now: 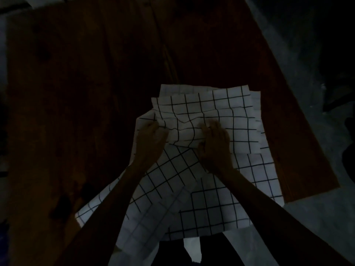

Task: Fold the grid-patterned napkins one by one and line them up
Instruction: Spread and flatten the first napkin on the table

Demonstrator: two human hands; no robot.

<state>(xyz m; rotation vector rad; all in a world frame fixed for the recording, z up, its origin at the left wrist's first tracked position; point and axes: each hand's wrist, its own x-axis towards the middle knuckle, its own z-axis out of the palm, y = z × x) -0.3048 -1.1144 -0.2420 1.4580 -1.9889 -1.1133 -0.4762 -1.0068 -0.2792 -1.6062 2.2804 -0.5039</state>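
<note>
Your left hand [151, 135] and right hand [216, 141] both pinched the top white cloth napkin with black grid lines [207, 114], bunching it between them. It lay roughly square to the dark wooden tabletop's [86, 83] right edge, on a loose pile of like napkins [172, 198] overhanging the near edge.

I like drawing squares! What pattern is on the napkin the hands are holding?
The napkin is white with a black grid of squares, seen in the head view.
</note>
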